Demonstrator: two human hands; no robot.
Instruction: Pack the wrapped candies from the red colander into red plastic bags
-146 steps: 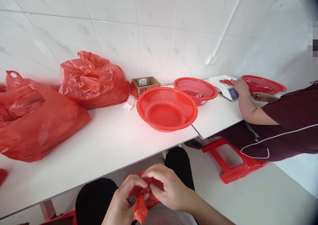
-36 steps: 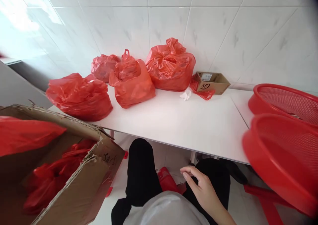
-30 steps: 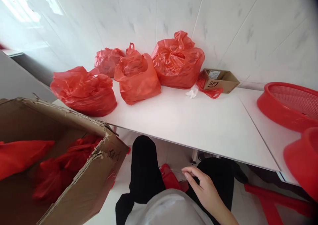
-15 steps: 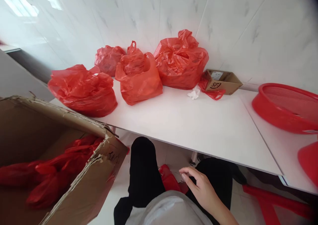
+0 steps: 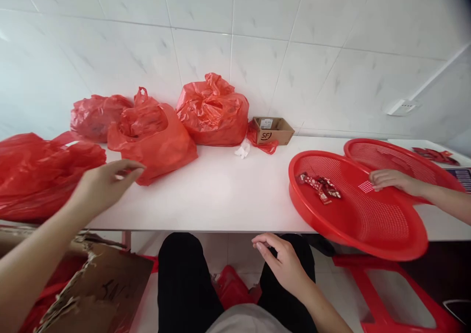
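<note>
Unlike a moment before, the cardboard box (image 5: pixel 91 289) sat low in the bottom left corner, and a red basket (image 5: pixel 353 235) of wrapped sweets (image 5: pixel 318 186) overhung the table's (image 5: pixel 221 195) front edge at right. The left hand (image 5: pixel 105 183), fingers loosely spread, hovered beside a red plastic bag (image 5: pixel 154 141); the right hand (image 5: pixel 283 264), fingers curled, pinched nothing; a co-worker's hand (image 5: pixel 393 179) lay on the far basket (image 5: pixel 379 156)

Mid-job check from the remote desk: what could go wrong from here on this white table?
The round red mesh plastic basket appears to overhang the front edge of the white table, so it might tip and spill the red-and-white wrapped packets lying in it. The left hand is close to the open red plastic bag, and a careless reach could knock it over.
</note>
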